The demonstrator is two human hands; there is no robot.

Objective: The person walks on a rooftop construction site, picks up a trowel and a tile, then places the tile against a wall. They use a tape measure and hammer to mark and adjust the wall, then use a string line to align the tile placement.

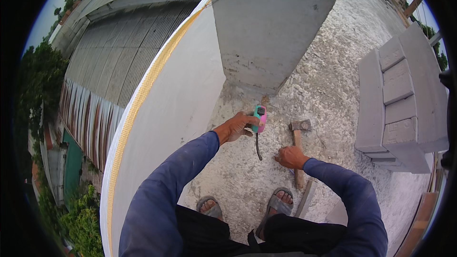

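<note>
My left hand (236, 127) is closed around a tape measure (260, 118) with a green and pink case, held above the rough concrete floor. A dark strap (258, 147) hangs down from the case. My right hand (290, 157) has its fingers curled together; whatever they may hold is hidden or too small to name. Beside and partly beneath that hand lies a hammer (298, 145) with a wooden handle and a worn metal head, pointing away from me.
A grey pillar (271, 28) rises in front of me. Along my left runs a pale low wall (176, 95) with a yellow woven strip (143, 96), and roofs (124, 43) lie below beyond it. Grey blocks (397, 100) are stacked at the right. A narrow bar (306, 197) lies near my foot.
</note>
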